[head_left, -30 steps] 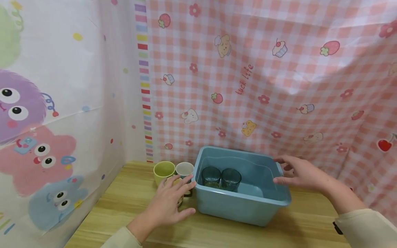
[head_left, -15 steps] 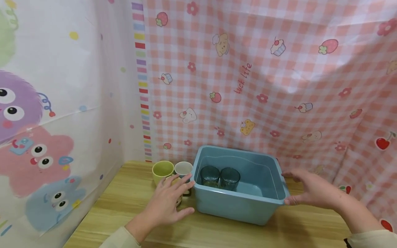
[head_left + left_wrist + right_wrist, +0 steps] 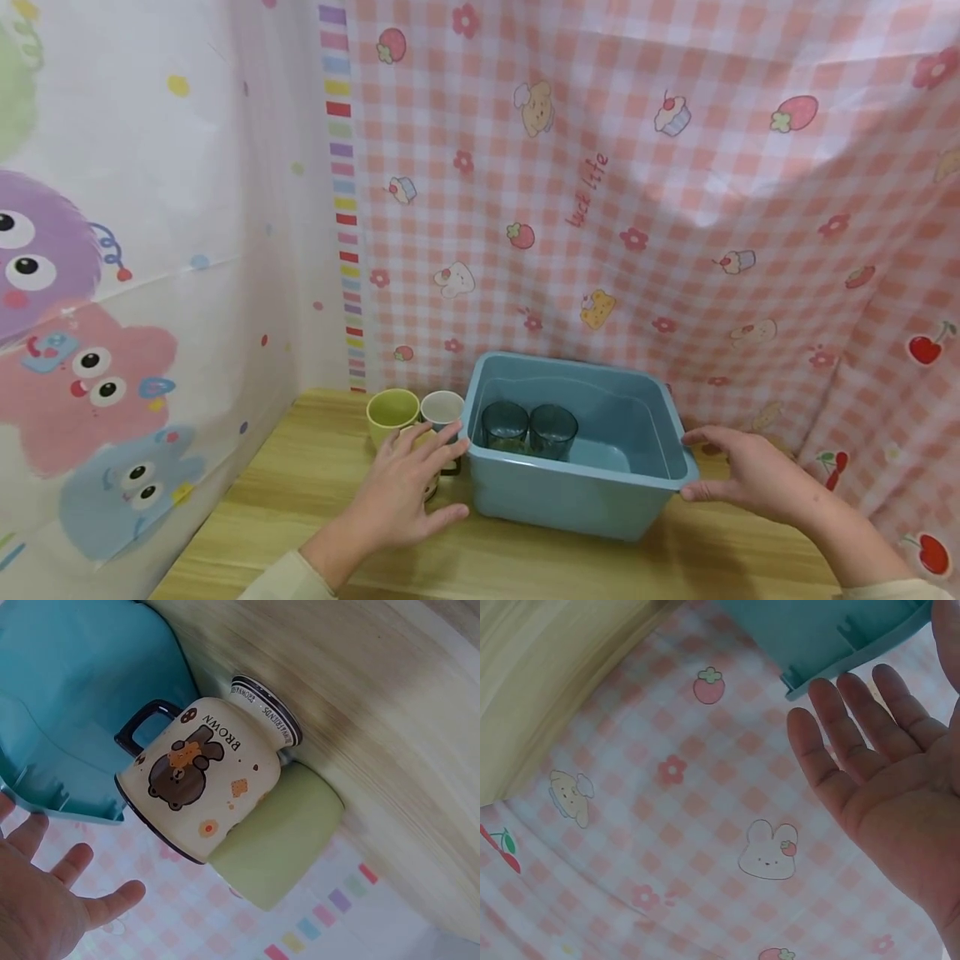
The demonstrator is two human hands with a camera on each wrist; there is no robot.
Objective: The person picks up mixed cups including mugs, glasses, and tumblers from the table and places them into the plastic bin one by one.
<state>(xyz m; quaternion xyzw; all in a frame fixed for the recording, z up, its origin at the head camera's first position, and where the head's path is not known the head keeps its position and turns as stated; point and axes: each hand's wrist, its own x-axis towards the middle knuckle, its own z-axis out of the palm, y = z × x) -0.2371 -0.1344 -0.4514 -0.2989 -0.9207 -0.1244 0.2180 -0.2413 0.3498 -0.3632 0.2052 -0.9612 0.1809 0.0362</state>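
Note:
A blue plastic bin (image 3: 570, 504) stands on the table with two dark glass tumblers (image 3: 505, 427) inside, side by side at its left end. My left hand (image 3: 401, 492) is at the bin's left rim, fingers spread and fingertips at the edge. Behind that hand, mostly covered in the head view, is a cream bear-print mug (image 3: 217, 780) with a black handle. A green cup (image 3: 392, 410) and a white-lined mug (image 3: 443, 407) stand just beyond it. My right hand (image 3: 757, 479) is at the right rim, fingers extended, thumb near the front corner; contact is unclear.
The wooden table (image 3: 300, 508) extends left and in front of the bin. A pink checked cloth (image 3: 570, 275) hangs close behind the bin, and a white cartoon-print cloth (image 3: 225, 167) hangs along the left.
My right hand has moved right and down, from over the rim to the outside of the bin's right end. My left hand and the bin stay nearly in place.

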